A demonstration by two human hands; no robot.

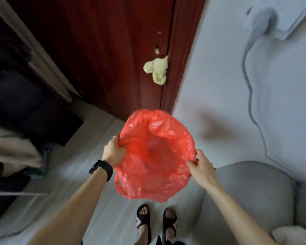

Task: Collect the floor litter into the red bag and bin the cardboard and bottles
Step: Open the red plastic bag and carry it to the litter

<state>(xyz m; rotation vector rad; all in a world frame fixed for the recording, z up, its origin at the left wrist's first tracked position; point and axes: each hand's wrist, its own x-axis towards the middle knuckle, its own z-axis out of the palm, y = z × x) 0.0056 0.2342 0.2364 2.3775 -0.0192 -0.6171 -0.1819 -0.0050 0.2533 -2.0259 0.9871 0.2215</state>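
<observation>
Both of my hands are spreading the red bag (157, 152) at the centre of the frame: my left hand (113, 153) is clutching its left rim, and my right hand (201, 167) is pinching its right rim. A black watch (101, 169) is sitting on my left wrist. A yellow cloth (156, 69) is showing against the dark red door (113, 50) at upper centre.

One red bag (157, 147), two hands (113, 152) (203, 168)
</observation>
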